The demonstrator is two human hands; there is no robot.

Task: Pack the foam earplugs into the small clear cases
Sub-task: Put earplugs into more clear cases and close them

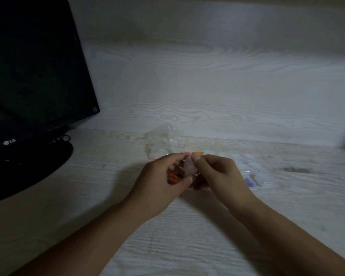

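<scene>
A small clear case (188, 166) is held between both hands above the desk. My left hand (163, 180) pinches its left side between finger and thumb. My right hand (213, 172) grips its right side, thumb on top. Orange foam earplugs (174, 177) show under my left hand's fingers. One pink earplug (187, 153) and one orange earplug (197, 153) lie just beyond my fingertips. Several more clear cases (253, 170) lie in a heap to the right of my right hand.
A crumpled clear plastic bag (163, 142) lies beyond my hands. A black monitor (32, 76) on its stand fills the left side, with cables behind. The pale wood-grain desk (187, 236) meets a matching back wall. The scene is dim.
</scene>
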